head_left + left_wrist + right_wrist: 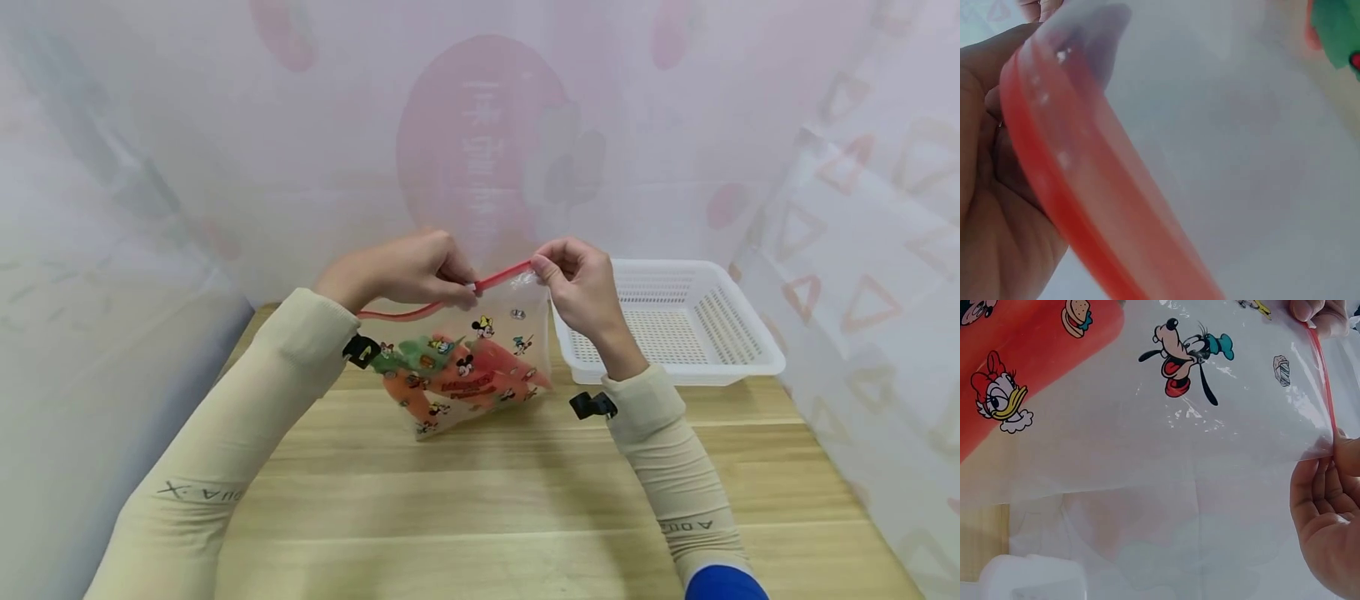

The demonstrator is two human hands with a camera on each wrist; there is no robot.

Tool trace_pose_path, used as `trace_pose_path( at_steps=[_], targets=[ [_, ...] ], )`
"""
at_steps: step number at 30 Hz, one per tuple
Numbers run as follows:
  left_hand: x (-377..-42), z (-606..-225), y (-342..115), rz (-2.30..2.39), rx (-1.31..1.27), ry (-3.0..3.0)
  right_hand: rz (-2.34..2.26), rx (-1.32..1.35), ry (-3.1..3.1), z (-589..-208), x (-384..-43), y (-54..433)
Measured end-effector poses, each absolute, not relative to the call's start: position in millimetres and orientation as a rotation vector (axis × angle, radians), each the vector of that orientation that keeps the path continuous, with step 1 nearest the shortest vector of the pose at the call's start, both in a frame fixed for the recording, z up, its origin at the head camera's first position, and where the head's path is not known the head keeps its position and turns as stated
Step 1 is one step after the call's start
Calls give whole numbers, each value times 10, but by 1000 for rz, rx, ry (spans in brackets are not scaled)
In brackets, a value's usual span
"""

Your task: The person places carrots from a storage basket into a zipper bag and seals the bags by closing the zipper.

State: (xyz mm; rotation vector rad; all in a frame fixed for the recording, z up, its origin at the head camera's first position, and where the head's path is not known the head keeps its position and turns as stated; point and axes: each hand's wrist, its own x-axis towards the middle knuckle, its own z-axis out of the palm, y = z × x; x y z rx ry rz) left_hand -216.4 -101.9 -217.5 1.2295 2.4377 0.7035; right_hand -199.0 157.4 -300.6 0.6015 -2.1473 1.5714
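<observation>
A clear zip bag [517, 321] with cartoon prints and a red zip edge [405, 315] hangs between both hands, its lower part low over the table. Orange, red and green items [420, 358] show through its plastic; their kind is hard to tell. My left hand [408, 268] pinches the small white slider [474, 287] partway along the zip. At the bag's upper right corner, my right hand [581, 287] pinches the red edge between thumb and fingers. In the left wrist view the zip strip [1054, 156] bows outward beside the left palm.
Behind the right hand stands a white perforated plastic basket [675, 367] on the wooden table [480, 517]. Pale printed sheeting [315, 150] encloses the table at the back and both sides.
</observation>
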Motion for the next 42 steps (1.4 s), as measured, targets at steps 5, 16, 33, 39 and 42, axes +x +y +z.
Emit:
trace_pose_path(
  at_steps=[5,16,33,39,42],
  targets=[
    [-2154,-2174,-1072,723,1254,2446,1547,587,-2151,-2965,-1984,1568],
    [-2159,-2245,-1373,725,1135,2431,1593,595,-2102,-3002,-2044,1750],
    [-2170,-2258,-1476,724,1063,2413,1629,682,-2111,-3076,-2036,1735],
    [-2109,-2254,-1531,741,1024,2414,1543,624,-2152,-3062,-2022,1715],
    [-2093,-2257,-1558,748,1015,2408,1538,594,-2153,-3081,-2019,1748]
  ],
)
